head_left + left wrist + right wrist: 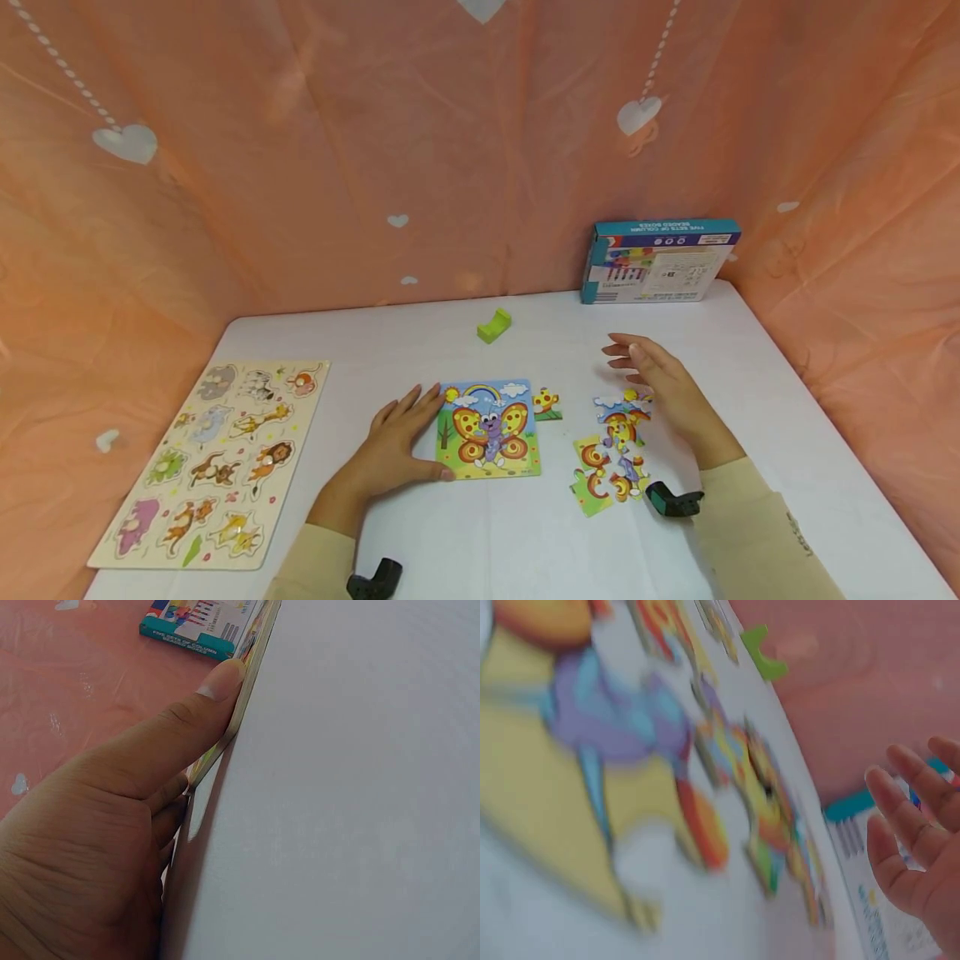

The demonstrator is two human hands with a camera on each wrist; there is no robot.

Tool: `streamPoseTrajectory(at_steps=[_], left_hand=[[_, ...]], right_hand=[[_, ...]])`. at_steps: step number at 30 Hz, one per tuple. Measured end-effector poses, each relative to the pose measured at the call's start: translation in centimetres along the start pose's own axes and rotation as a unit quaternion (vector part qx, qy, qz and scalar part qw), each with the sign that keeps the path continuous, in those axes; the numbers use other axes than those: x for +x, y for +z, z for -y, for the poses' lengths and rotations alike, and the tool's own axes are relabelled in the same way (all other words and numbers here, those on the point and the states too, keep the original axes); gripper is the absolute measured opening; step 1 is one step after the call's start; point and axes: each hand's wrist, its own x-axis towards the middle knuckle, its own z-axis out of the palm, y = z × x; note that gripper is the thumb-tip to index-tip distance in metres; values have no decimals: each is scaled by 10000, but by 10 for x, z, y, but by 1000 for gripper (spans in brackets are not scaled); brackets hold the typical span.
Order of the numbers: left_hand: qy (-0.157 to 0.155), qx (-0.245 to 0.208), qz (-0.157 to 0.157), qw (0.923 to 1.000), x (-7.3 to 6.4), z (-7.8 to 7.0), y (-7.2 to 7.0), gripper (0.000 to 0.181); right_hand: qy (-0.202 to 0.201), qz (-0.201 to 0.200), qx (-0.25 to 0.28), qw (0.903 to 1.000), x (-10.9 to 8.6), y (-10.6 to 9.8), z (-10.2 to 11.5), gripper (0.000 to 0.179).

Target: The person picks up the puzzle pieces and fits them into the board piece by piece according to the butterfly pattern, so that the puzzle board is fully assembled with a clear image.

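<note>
A square butterfly picture puzzle board [488, 430] lies mid-table in the head view. My left hand [401, 446] rests along its left side, fingers near the upper corner and thumb at the lower one. The left wrist view shows the thumb [191, 716] straight against the board's edge. My right hand [671, 392] hovers at the far side of a cluster of loose puzzle pieces [621, 432], with nothing in it. One more piece [547, 404] lies against the board's right edge. Many pieces look blurred in the right wrist view.
A wooden animal puzzle board [217, 462] covers the left of the table. A light green block [494, 326] sits behind the butterfly board. At the back right stands a teal-edged box [660, 262] near the orange curtain [450, 150].
</note>
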Motion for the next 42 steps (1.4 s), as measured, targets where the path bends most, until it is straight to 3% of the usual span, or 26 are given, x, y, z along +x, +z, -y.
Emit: streamPoseTrajectory(at_steps=[9, 16, 21, 26, 30, 34, 42], left_hand=[[-21, -2, 9, 10000, -1, -3, -2, 117], [-23, 4, 29, 10000, -1, -4, -3, 115], [-14, 1, 28, 10000, -1, -3, -3, 115], [9, -7, 15, 10000, -2, -3, -4, 116], [30, -32, 17, 10000, -2, -3, -4, 116], [44, -23, 3, 10000, -2, -3, -3, 115], [2, -21, 37, 10000, -1, -4, -2, 115]], right_hand=[[514, -154, -135, 9985, -6, -24, -26, 60], [1207, 333, -476, 9910, -9, -37, -34, 64], [1148, 766, -1024, 9851, -10, -42, -35, 72], [895, 1087, -1490, 9787, -7, -38, -30, 57], [1056, 987, -1898, 9711, -6, -35, -24, 39], [1155, 882, -2230, 9639, -7, -33, -19, 33], [1380, 603, -1652, 9747, -8, -32, -17, 25]])
